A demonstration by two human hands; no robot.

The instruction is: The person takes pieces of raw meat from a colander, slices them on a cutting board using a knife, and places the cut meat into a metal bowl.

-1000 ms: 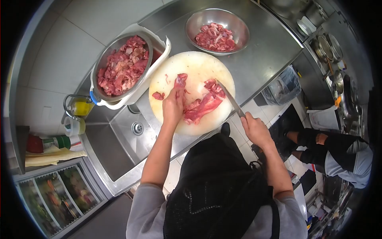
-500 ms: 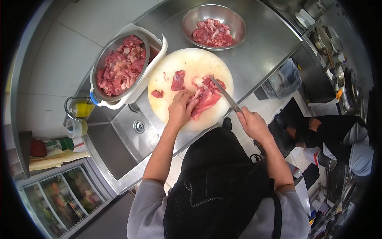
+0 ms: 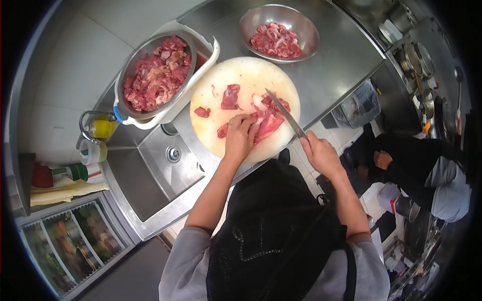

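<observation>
My left hand (image 3: 239,136) presses down with curled fingers on a piece of raw red meat (image 3: 269,125) on the round white cutting board (image 3: 211,83). In my right hand (image 3: 320,153) is the handle of a kitchen knife (image 3: 287,117). Its blade slants up and left over the right end of the meat, the tip near a pale fatty part. A separate chunk of meat (image 3: 230,97) lies farther up the board, with a small scrap (image 3: 202,112) to its left. Part of the meat under my left fingers is hidden.
A metal bowl of cut meat (image 3: 278,56) stands beyond the board. At left, a large metal bowl (image 3: 192,54) heaped with meat rests in a white tub (image 3: 213,52) by the sink (image 3: 135,175). Another person (image 3: 401,165) is at right, near a bagged bin (image 3: 357,108).
The view has shifted slightly, so the board and bowls sit a little farther right. My left hand has slid slightly right over the meat, showing more meat left of its fingers. The knife stays held.
</observation>
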